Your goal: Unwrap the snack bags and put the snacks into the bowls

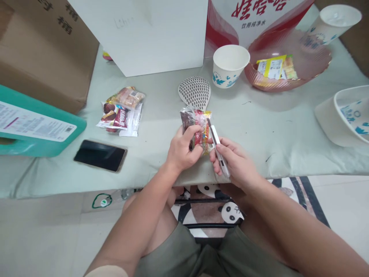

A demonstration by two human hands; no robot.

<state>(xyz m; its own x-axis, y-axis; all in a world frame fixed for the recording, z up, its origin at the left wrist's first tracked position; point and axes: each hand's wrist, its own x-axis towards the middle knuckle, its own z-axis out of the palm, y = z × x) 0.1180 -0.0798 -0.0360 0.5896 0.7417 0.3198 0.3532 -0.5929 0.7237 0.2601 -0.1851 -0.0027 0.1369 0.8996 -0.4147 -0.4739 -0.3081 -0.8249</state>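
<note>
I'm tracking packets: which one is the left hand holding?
The red, yellow and dark packet beside the white cutter; other packets lie piled near the phone or in the pink bowl.

Snack packet [198, 121]: dark brown, red and yellow under clear shiny film; cutter [215, 140]: white with a dark strip. Tablecloth [152, 148] pale grey-green, phone [100, 155] black, mesh paddle [195, 92] off-white with honeycomb holes, middle paper cup [229, 71] white with blue leaf print, ribbed bowl [265, 84] translucent pink, gold-edged. Jug [34, 144] teal with white label, left carton [52, 50] brown with black characters, panda-print mat [207, 211] black, white and brown, shorts [170, 254] olive
</note>
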